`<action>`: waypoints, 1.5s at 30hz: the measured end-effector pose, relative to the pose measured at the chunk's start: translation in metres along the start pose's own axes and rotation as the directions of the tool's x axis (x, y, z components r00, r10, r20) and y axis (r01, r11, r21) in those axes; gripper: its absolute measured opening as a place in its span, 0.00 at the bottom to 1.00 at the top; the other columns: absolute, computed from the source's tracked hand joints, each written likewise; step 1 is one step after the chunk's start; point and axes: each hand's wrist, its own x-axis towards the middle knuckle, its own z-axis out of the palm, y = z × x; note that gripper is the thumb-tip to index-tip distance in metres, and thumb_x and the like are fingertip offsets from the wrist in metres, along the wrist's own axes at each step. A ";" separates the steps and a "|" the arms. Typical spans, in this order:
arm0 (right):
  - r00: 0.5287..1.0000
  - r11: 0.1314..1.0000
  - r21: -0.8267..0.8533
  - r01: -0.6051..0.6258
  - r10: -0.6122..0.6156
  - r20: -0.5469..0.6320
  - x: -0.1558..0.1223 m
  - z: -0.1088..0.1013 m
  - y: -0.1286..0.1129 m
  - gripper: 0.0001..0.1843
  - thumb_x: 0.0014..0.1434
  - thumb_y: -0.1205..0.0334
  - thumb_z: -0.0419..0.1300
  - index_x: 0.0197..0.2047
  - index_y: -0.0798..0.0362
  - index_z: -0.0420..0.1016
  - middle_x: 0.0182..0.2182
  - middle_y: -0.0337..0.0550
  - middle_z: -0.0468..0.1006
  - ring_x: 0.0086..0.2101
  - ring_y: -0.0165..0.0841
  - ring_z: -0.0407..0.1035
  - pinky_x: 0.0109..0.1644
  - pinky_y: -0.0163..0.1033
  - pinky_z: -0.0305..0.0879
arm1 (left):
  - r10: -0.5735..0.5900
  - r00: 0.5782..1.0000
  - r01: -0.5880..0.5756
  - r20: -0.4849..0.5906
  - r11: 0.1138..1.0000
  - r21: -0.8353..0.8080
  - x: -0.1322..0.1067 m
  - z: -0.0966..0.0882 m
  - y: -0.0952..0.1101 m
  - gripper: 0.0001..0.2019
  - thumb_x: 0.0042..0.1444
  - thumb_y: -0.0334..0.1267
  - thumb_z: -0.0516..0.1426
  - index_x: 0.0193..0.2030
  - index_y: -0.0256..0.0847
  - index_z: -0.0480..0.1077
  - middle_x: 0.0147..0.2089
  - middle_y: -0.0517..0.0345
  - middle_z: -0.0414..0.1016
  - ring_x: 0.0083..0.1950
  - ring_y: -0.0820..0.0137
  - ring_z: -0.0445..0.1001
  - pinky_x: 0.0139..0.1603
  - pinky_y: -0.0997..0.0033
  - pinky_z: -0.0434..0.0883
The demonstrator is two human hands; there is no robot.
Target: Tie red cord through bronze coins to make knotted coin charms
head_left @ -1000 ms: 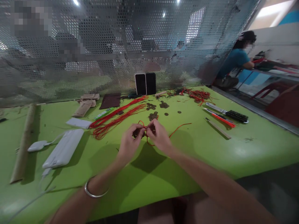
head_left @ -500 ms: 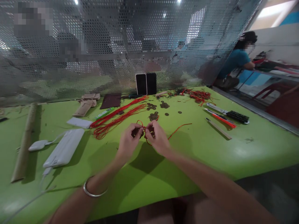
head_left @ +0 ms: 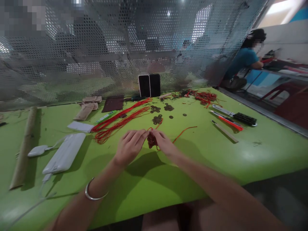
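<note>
A small bunch of dark round coins [head_left: 151, 141] hangs on red cord between my two hands, just above the green tabletop. My left hand [head_left: 130, 145] is closed in a pinch, its fingertips meeting the cord at the top of the bunch; its fingers hide the exact grip. Opposite it, my right hand [head_left: 164, 142] pinches the same cord and coins from the right side. A loose end of red cord [head_left: 185, 131] trails out to the right past my right hand. Beyond my fingertips lies a cluster of loose coins [head_left: 157, 119].
Red cord bundles [head_left: 115, 125] and a white power bank [head_left: 64, 153] lie left. At right are a black-handled tool [head_left: 244, 119], an orange cutter [head_left: 231, 123] and a flat stick [head_left: 225, 131]. Two phones [head_left: 144, 86] lean on the mesh screen [head_left: 115, 67]. A person [head_left: 244, 65] sits right.
My left hand has turned over so its back faces up, fingers now laid together toward the cord. The coin bunch shows more between my hands. The camera view has shifted slightly.
</note>
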 end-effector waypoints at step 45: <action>0.932 0.592 -0.721 0.361 -0.249 0.262 0.001 -0.024 -0.020 0.14 0.64 0.58 0.43 0.29 0.52 0.60 0.23 0.36 0.63 0.23 0.27 0.57 0.27 0.33 0.49 | -0.505 0.503 0.639 0.701 -0.330 -0.695 0.016 -0.002 0.013 0.16 0.50 0.49 0.58 0.31 0.36 0.73 0.18 0.65 0.62 0.19 0.79 0.61 0.23 0.75 0.64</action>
